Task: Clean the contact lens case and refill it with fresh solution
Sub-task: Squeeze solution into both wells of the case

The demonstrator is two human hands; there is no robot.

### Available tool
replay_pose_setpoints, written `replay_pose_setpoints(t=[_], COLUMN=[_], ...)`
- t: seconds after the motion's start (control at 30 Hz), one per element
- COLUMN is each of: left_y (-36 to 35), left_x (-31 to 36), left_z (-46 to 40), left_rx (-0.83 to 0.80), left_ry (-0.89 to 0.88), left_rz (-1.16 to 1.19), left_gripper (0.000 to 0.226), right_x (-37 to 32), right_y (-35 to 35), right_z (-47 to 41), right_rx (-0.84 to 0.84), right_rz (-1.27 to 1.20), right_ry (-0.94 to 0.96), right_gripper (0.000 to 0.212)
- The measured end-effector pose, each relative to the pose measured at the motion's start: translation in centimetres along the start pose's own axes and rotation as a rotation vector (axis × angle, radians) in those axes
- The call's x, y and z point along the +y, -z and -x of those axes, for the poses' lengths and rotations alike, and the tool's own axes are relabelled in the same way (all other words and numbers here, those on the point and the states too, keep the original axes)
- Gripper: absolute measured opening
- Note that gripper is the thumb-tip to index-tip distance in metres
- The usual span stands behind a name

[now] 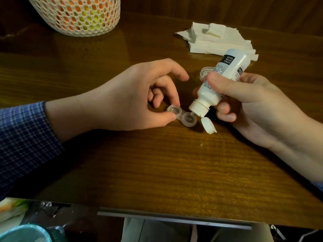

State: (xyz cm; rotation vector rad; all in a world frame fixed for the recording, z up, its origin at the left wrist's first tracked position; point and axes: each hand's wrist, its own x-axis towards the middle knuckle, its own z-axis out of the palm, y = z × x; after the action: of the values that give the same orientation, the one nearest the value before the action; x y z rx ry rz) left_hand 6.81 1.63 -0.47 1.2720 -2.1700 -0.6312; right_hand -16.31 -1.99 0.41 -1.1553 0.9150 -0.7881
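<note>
- The right hand (244,100) grips a white bottle (216,84), thumb across its front and fingers curled behind, tipping it nozzle-down to the left.
- The bottle's flip cap (208,125) hangs open below the nozzle, which sits right over the right-hand well of the case (181,117).
- The left hand (125,98) pinches the left well of the case between thumb and forefinger, holding it against the tabletop (157,168) about midway across.
- A clear lid (205,71) lies just behind the bottle.
- A pile of tissues (215,39) sits toward the far right edge.
- A white mesh basket (76,14) stands at the far left corner.
- A checked blue sleeve (22,137) covers the left forearm.
</note>
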Motion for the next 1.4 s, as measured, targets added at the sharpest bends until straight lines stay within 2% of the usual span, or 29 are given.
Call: replay_pose_setpoints(t=[0.2,0.3,0.43,0.57,0.93,1.1,1.17,1.3,1.4], left_y=[0.0,0.0,0.0,0.0,0.1,0.0,0.0,-0.1,0.0], left_x=[-0.1,-0.1,0.0,0.0,0.2,0.2,0.1,0.1,0.1], left_z=[0.0,0.0,0.0,-0.1,-0.1,-0.1,-0.1,0.0,0.0], left_rx=[-0.002,-0.002,0.002,0.008,0.007,0.006,0.007,0.01,0.013], left_ry=[-0.001,-0.002,-0.005,0.003,0.025,0.028,0.025,0.011,0.0], left_rz=[0.004,0.0,-0.005,-0.002,0.02,0.014,0.004,-0.005,-0.015], left_gripper=[0.067,0.067,0.066,0.066,0.064,0.064,0.065,0.067,0.067], right_x=[-0.1,-0.5,-1.4,-1.6,-1.6,-1.5,-1.3,-0.5,-0.2], right_y=[0.2,0.4,1.3,2.0,1.7,1.6,1.5,1.1,0.7], right_z=[0.0,-0.3,-0.7,-0.6,-0.6,-0.5,-0.5,-0.3,-0.1], right_rx=[0.011,0.024,0.077,-0.04,-0.03,0.011,0.013,-0.044,-0.02], right_rz=[-0.007,-0.09,-0.309,-0.47,-0.379,-0.36,-0.3,-0.093,-0.005], right_ry=[-0.018,-0.072,-0.183,-0.258,-0.23,-0.207,-0.173,-0.095,-0.035], right_gripper=[0.045,0.045,0.023,0.042,0.041,0.035,0.025,0.048,0.047])
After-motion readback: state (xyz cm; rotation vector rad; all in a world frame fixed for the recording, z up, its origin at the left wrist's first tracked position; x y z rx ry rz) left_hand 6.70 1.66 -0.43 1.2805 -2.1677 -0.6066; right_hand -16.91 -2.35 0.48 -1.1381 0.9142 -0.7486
